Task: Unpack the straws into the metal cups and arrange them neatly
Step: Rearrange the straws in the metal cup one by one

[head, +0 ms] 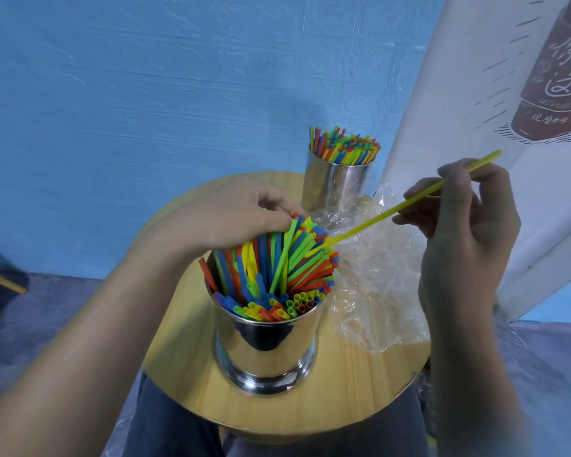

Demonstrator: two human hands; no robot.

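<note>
On a wooden table (343, 397) by a blue wall (145, 94), left hand (231, 219) clutches straws (277, 268) in the cup (267, 351) under its fingers (277, 204); right hand (465, 232) pinches a yellow straw (370, 222).

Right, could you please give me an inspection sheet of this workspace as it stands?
Surface: round wooden table, both cups standing on it.
Job's things: near metal cup packed with mixed straws, many leaning; far metal cup also filled; one yellow straw with its lower tip at the near bunch.
Clutter: clear plastic wrapper lying right of the near cup.
Hands: left hand grips the tops of the mixed straws; right hand pinches the yellow straw.
Cables: nothing seen.
Surroundings: blue wall behind; white printed banner at the right.
</note>
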